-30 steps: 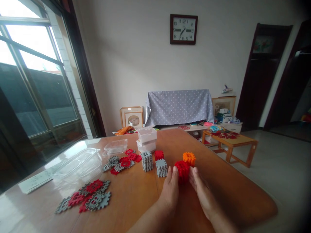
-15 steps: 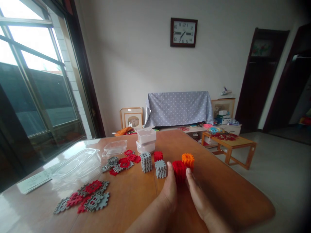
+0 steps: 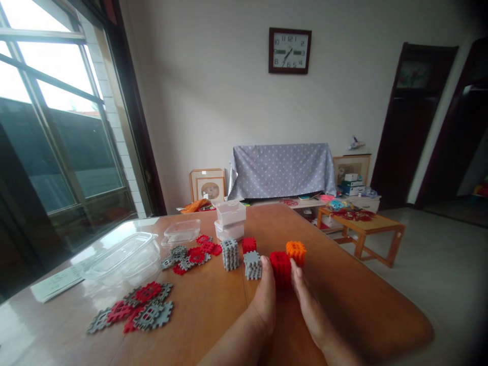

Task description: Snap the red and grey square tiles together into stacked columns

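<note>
Red cube (image 3: 281, 268): built from interlocking toothed plastic tiles, sits on the wooden table (image 3: 362, 305), centre-right, just in front of you. Your left hand (image 3: 264, 300) and right hand (image 3: 305, 300) lie flat on the tabletop w/ fingers straight and close together, pressing the cube's left and right faces; cube is clamped between the two sets of fingertips, not lifted.

Readable writing: wall clock (image 3: 290, 50) on the far wall shows numerals 1–12; no brand legible. Paper sheet (image 3: 57, 282) at the table's left edge carries print too small to read. No labels visible on the cubes or tiles.

Adjacent items: orange cube (image 3: 296, 251) just behind-right of the red one, near it; whether they touch can't be told. Grey cube (image 3: 252, 264) just beside your left fingertips. Taller grey stack (image 3: 230, 253) and a small red block (image 3: 249, 244) further back-left. Two stacked clear boxes (image 3: 230, 219) behind those. Loose red/grey tiles (image 3: 192, 254) lie mid-left; a second loose pile (image 3: 133, 312) lies nearer you, left. Clear plastic tub (image 3: 125, 256) and its lid (image 3: 182, 230) stand at left, near the window.
</note>
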### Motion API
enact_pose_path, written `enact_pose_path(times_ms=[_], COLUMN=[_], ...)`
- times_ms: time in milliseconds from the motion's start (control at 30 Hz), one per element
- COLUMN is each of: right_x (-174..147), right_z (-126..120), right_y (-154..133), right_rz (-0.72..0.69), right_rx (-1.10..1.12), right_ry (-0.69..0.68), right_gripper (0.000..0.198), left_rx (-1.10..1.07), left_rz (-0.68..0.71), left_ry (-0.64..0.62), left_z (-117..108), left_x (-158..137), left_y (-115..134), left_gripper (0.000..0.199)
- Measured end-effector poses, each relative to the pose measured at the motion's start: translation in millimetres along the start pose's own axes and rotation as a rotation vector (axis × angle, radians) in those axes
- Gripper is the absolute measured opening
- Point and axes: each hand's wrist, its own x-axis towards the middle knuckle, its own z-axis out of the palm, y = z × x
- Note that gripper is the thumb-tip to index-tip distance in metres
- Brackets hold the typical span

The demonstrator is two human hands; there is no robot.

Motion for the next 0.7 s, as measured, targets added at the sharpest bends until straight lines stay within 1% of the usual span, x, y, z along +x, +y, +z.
enact_pose_path(times_ms=[100, 167, 267, 367, 500, 600, 700], right_x=[-0.4, 0.8, 3.7, 5.7, 4.9, 3.5, 3.2], right_z=[-0.5, 1.0, 3.8, 5.0, 4.7, 4.9, 4.7], right_y=[-6.6, -11.7, -19.1, -23.4, -23.2, -21.4, -19.8], right_rz=[0.046, 0.041, 0.023, 0.021, 0.047, 0.068, 0.063], right_rx=[-0.005, -0.017, -0.025, -0.021, -0.026, -0.036, -0.044], right_ry=[0.001, 0.013, 0.029, 0.041, 0.038, 0.029, 0.033], right_gripper=[0.064, 0.064, 0.063, 0.066, 0.066, 0.062, 0.062], left_rx=[0.048, 0.063, 0.038, 0.000, 0.035, 0.100, 0.129], left_rz=[0.008, -0.001, -0.011, -0.005, 0.026, 0.009, -0.004], left_ry=[-0.015, -0.022, -0.018, -0.023, -0.006, 0.012, 0.022], left_z=[2.8, 3.5, 2.9, 1.5, 0.0, -0.8, -2.3], left_x=[-6.2, -7.9, -5.8, -0.4, 1.8, -1.4, -3.7], left_y=[8.3, 11.2, 9.4, 4.0, 1.9, 4.4, 4.7], left_gripper=[0.078, 0.080, 0.080, 0.076, 0.071, 0.072, 0.075])
